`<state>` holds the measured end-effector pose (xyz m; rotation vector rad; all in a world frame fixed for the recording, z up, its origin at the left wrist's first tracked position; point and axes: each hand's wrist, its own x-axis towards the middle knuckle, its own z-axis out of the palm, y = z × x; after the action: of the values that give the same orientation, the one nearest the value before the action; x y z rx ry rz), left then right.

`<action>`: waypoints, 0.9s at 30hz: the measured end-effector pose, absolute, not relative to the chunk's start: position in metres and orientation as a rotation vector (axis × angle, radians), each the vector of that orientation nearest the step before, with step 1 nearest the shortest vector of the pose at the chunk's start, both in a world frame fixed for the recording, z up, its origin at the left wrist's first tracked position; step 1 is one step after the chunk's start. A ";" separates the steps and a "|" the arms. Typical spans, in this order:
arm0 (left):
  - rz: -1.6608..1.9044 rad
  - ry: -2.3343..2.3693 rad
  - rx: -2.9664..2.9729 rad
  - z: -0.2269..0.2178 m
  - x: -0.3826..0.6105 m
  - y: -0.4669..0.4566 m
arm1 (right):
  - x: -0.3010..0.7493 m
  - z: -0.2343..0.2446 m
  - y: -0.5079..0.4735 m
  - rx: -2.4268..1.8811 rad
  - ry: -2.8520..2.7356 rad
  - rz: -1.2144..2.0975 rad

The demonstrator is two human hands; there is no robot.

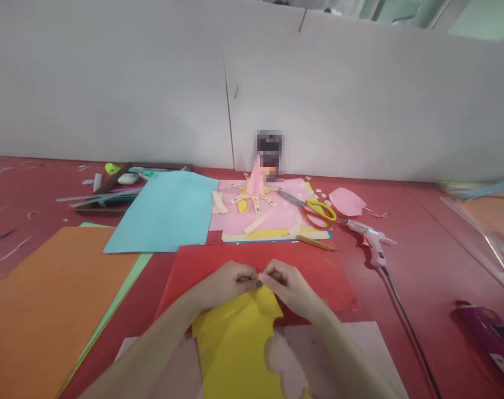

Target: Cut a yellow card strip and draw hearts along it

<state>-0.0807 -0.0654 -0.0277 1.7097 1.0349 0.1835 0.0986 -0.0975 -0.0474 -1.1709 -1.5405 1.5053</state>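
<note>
A yellow sheet of paper (235, 349) with scalloped cut-outs along its right side lies in front of me, its top end lifted. My left hand (237, 282) pinches its upper edge, thumb and fingers pressed together. Close against it, the fingertips of my right hand (287, 282) close on the same top corner. A small dark spot shows between the fingertips; I cannot make out what it is. Under my hands lies a red sheet (318, 277), and a pale pink sheet (360, 354) is beneath the yellow paper.
Scissors (314, 210) lie on pink paper beside a pink paper cone (255, 180). A corded glue gun (372, 238) rests at right, near a purple power strip (490, 338). Blue (172, 210) and orange sheets (60, 299) lie left; a tool tray (110, 205) stands behind.
</note>
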 end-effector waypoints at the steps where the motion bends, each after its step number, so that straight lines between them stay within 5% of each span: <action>1: 0.176 1.034 1.705 -0.028 -0.081 -0.065 | 0.098 -0.048 -0.098 -1.189 -1.558 1.474; 10: 0.141 1.048 1.689 -0.025 -0.081 -0.066 | 0.097 -0.052 -0.094 -1.247 -1.635 1.184; 27: 0.155 1.050 1.634 -0.025 -0.081 -0.066 | 0.098 -0.051 -0.093 -1.280 -1.566 1.245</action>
<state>-0.0808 -0.0660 -0.0249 1.6341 1.0503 0.1546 0.0984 -0.0932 -0.0510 -1.2805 -1.5657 1.2447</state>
